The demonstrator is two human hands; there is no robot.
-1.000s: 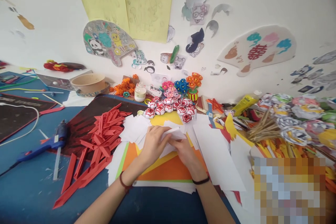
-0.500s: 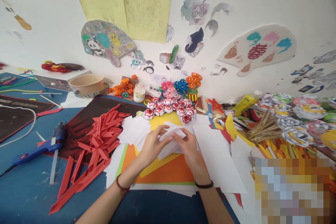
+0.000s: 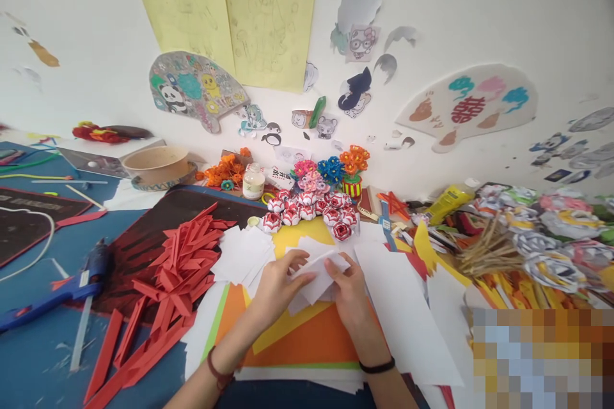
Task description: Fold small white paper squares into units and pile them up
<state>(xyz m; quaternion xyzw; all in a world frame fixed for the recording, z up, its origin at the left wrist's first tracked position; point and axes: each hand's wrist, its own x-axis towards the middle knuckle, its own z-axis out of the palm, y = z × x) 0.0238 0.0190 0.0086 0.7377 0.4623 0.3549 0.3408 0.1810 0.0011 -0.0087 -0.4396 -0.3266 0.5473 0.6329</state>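
A small sheet of white paper (image 3: pixel 316 271) is held between both hands above a stack of orange and yellow paper (image 3: pixel 297 339). My left hand (image 3: pixel 283 281) pinches its left side between thumb and fingers. On the right side, my right hand (image 3: pixel 348 284) grips the paper with the thumb on top. More white paper lies under the held piece, partly hidden by it. Left of my left hand is a loose pile of white paper squares (image 3: pixel 242 255). Just beyond the hands sit several red-and-white paper flowers (image 3: pixel 307 208).
Folded red paper strips (image 3: pixel 187 268) are heaped to the left, with a blue glue gun (image 3: pixel 91 275) beyond them. White sheets (image 3: pixel 403 307) lie at the right, near wooden sticks (image 3: pixel 487 249) and a yellow bottle (image 3: pixel 451 201). A beige bowl (image 3: pixel 156 163) stands by the wall.
The view has tipped upward a little, so everything sits lower. Both hands still hold the white paper; its right edge is turned slightly and my right fingers have shifted along it.
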